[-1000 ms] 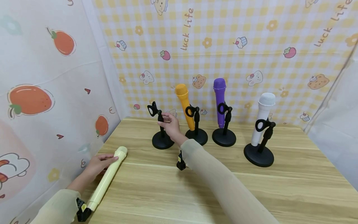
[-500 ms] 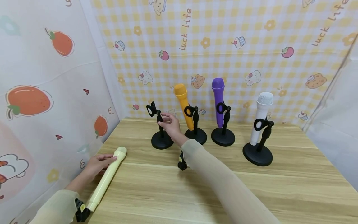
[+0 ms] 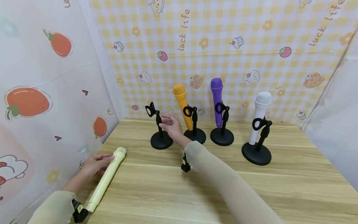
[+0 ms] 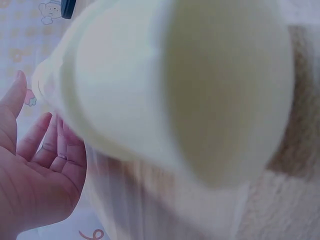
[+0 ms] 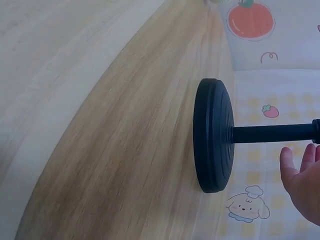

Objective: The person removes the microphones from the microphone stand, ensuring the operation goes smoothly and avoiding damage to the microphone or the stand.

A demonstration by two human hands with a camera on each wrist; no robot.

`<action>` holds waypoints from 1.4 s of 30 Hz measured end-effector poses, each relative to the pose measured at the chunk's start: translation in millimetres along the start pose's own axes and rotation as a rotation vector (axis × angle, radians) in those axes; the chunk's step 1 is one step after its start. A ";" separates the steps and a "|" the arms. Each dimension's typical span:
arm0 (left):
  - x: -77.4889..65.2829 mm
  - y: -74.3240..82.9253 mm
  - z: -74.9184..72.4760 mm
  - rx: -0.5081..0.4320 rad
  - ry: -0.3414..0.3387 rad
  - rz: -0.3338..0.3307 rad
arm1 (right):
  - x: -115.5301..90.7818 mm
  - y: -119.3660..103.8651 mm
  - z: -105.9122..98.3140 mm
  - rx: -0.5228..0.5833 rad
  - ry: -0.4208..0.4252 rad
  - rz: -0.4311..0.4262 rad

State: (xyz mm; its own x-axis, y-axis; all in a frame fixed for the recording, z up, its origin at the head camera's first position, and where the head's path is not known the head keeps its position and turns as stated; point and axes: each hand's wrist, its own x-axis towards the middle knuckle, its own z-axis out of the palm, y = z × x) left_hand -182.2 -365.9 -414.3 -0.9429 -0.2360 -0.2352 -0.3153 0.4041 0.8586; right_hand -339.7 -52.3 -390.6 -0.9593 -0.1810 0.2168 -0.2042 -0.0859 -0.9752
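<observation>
A pale yellow microphone [image 3: 107,179] lies on the table at the left, its head pointing away. My left hand [image 3: 95,165] is beside its upper part, with fingertips right at the barrel; the left wrist view shows the fingers loosely extended, not wrapped round it. A black microphone stand [image 3: 160,140] with nothing in its clip is upright toward the back. Just right of its pole is my right hand [image 3: 172,127], fingers loosely spread. In the right wrist view, the fingertips lie a little apart from the pole [image 5: 275,133].
Right of that stand are three more black stands, bearing an orange microphone [image 3: 183,105], a purple microphone [image 3: 217,99] and a white microphone [image 3: 260,115]. Patterned cloth [image 3: 223,28] rises behind the wooden table [image 3: 195,193] and along its left side.
My right hand has drawn slightly right, away from the stand's pole. My left hand has eased a little left off the yellow microphone. The head view has shifted slightly.
</observation>
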 end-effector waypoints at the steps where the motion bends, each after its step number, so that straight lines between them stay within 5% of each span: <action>1: -0.8 0.4 -1.4 -0.001 -0.005 0.000 | -0.7 0.2 -0.5 -0.001 -0.003 0.000; 23: -3.2 25.3 -16.9 -0.017 -0.051 0.163 | -19.2 -0.7 -25.5 0.010 -0.097 0.054; 42: -7.4 66.3 21.7 -0.082 -0.072 0.277 | -38.8 -1.4 -56.1 0.074 -0.086 0.047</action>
State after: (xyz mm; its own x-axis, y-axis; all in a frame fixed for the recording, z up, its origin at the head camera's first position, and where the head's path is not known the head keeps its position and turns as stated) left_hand -198.5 -318.3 -365.6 -0.9979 -0.0625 -0.0158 -0.0379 0.3713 0.9278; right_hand -313.2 9.7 -400.3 -0.9466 -0.2692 0.1775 -0.1419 -0.1467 -0.9790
